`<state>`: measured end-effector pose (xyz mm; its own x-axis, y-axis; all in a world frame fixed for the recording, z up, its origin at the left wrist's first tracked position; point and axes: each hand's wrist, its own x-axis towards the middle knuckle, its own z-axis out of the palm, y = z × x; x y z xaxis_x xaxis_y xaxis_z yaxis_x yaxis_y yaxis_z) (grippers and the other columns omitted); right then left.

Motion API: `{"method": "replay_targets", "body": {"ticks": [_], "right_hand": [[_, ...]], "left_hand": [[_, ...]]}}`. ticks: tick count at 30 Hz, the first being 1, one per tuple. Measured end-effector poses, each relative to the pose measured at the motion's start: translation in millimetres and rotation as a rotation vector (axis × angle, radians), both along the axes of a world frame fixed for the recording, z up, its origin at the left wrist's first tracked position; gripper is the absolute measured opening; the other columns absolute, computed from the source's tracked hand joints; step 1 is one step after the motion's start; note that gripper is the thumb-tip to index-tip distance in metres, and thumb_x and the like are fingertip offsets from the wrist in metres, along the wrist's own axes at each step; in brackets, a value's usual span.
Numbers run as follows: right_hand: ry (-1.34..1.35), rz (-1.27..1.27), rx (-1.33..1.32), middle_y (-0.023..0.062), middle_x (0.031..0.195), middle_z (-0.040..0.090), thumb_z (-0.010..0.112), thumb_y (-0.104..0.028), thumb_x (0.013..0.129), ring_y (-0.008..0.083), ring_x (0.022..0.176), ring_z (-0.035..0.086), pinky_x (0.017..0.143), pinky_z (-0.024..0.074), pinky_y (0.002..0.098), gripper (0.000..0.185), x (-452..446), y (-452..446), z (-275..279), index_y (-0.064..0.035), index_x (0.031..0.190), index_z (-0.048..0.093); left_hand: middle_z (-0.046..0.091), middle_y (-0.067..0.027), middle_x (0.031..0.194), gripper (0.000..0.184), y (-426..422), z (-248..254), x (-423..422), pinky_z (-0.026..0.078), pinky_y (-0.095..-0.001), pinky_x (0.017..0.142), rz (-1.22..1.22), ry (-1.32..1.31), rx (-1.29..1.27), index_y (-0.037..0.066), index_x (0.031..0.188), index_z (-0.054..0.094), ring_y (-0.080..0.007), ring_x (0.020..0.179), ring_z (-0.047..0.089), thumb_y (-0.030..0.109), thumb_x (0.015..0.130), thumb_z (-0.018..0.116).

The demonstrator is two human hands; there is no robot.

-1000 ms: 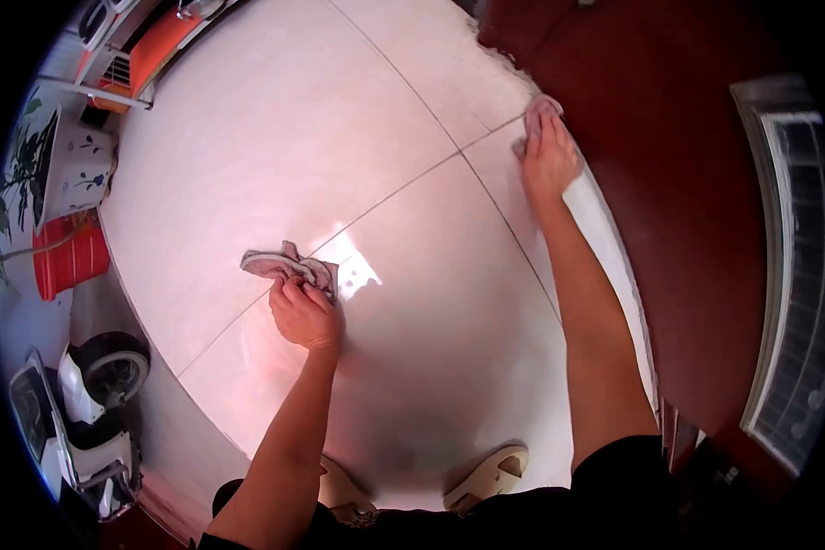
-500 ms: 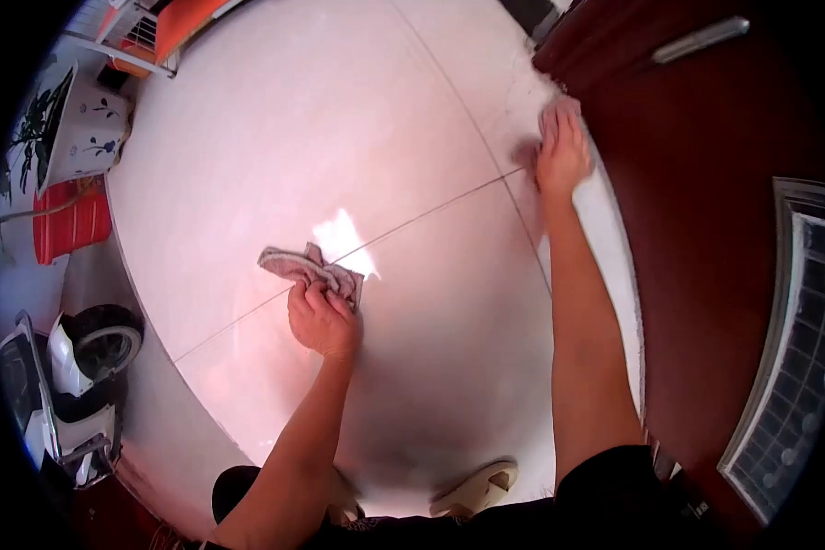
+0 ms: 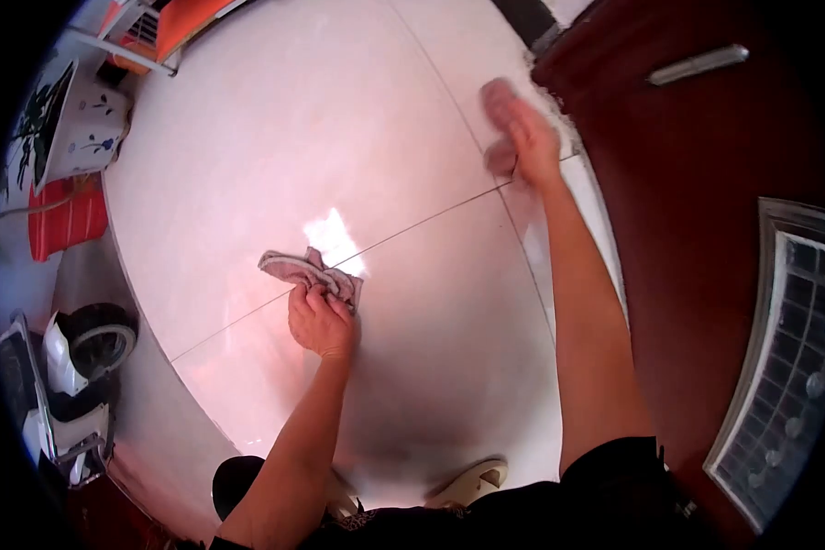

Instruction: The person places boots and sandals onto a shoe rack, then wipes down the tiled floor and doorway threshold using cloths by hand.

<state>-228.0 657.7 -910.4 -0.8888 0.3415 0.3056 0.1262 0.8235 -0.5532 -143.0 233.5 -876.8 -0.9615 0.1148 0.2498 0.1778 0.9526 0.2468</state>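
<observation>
My left hand (image 3: 321, 321) is closed on a crumpled pinkish-grey cloth (image 3: 289, 265) and holds it low over the tiled floor (image 3: 275, 137), near a bright patch of reflected light. Further up and to the right, my right hand (image 3: 536, 147) has a second cloth (image 3: 499, 103) of similar colour under its fingers. That hand and its cloth are smeared by motion. They are over the floor beside the lower edge of the dark red door (image 3: 687, 165); whether the cloth is pressed flat cannot be seen.
The door has a metal handle (image 3: 698, 65) and a framed panel (image 3: 779, 357). On the left stand a flowered white plant pot (image 3: 87, 124), a red pot (image 3: 67, 218) and a white scooter (image 3: 64, 357). Beige slippers (image 3: 472, 484) show at the bottom.
My right hand has moved left with its cloth, away from the door's edge and onto the open tile. My left hand and its cloth stay nearly in place.
</observation>
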Motion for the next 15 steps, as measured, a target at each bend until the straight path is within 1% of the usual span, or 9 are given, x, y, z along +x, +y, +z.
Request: {"method": "replay_targets", "body": {"ticks": [2,4,5,6,8,11,14,15], "right_hand": [[0.024,-0.148,0.094,0.0098,0.126,0.061,0.055,-0.016,0.09,0.0295,0.115,0.056,0.101,0.0423,0.0391,0.031,-33.1,1.9,-0.5,-0.0125,0.12,0.063],[0.095,-0.159,0.113,0.0034,0.129,0.058,0.054,-0.017,0.089,0.0268,0.115,0.054,0.097,0.0404,0.0432,0.031,-34.1,-17.9,1.6,-0.0174,0.119,0.063],[-0.039,-0.062,0.042,0.0048,0.124,0.061,0.054,-0.016,0.088,0.0278,0.111,0.056,0.096,0.0413,0.0429,0.029,-23.8,-28.2,7.9,-0.0159,0.116,0.065],[-0.179,0.035,-0.022,0.0061,0.118,0.064,0.054,-0.015,0.088,0.0289,0.106,0.058,0.094,0.0421,0.0426,0.027,-0.4,-51.8,29.0,-0.0144,0.112,0.066],[-0.049,0.133,-0.164,0.0098,0.113,0.065,0.055,-0.002,0.081,0.0307,0.107,0.06,0.097,0.0445,0.0407,0.03,56.3,-98.0,32.9,-0.0095,0.108,0.067],[-0.089,0.419,-0.155,0.0093,0.116,0.063,0.057,-0.007,0.088,0.0264,0.109,0.057,0.096,0.0448,0.0374,0.023,136.7,-134.7,37.7,-0.0055,0.11,0.066],[-0.393,0.294,-0.615,0.009,0.124,0.061,0.056,-0.004,0.09,0.0242,0.115,0.055,0.1,0.0425,0.0361,0.028,142.2,-123.2,81.0,-0.0057,0.117,0.063],[-0.353,0.215,-0.832,0.0078,0.129,0.059,0.055,-0.005,0.092,0.0206,0.12,0.053,0.102,0.0412,0.034,0.032,131.6,-104.2,77.4,-0.0078,0.124,0.061]], "left_hand": [[0.054,-0.0137,0.117,0.023,-1.9,-3.0,1.2,0.041,-0.047,0.087,-0.018,0.051,0.003,0.008,0.101,0.056,-0.0354,0.109,0.051,0.013,0.08,0.059],[0.054,-0.0125,0.116,0.022,-5.2,-5.6,0.6,0.041,-0.0469,0.087,-0.032,0.05,0.005,0.009,0.102,0.057,-0.0345,0.108,0.052,0.015,0.08,0.059],[0.054,-0.0121,0.117,0.022,-6.2,-4.3,-0.5,0.041,-0.0468,0.087,-0.028,0.041,-0.002,0.009,0.101,0.057,-0.0342,0.109,0.051,0.015,0.08,0.059],[0.054,-0.0117,0.117,0.021,-4.2,-1.0,1.1,0.04,-0.0467,0.088,-0.024,0.026,-0.002,0.009,0.101,0.056,-0.034,0.109,0.051,0.015,0.08,0.059],[0.054,-0.0116,0.118,0.022,-3.5,2.8,4.1,0.04,-0.0466,0.088,-0.022,0.012,-0.004,0.009,0.101,0.056,-0.0339,0.11,0.051,0.015,0.081,0.059],[0.054,-0.0116,0.119,0.023,-3.3,2.2,0.5,0.04,-0.0465,0.089,-0.014,0.005,-0.001,0.009,0.103,0.056,-0.034,0.111,0.05,0.016,0.081,0.058],[0.054,-0.0132,0.12,0.023,-2.0,-1.4,1.6,0.041,-0.0464,0.089,-0.01,0.024,-0.012,0.008,0.103,0.056,-0.0349,0.111,0.051,0.016,0.081,0.058],[0.054,-0.0141,0.119,0.022,-1.3,1.5,0.9,0.042,-0.0457,0.089,-0.009,0.027,-0.029,0.008,0.102,0.056,-0.0354,0.11,0.051,0.015,0.081,0.058]]}}
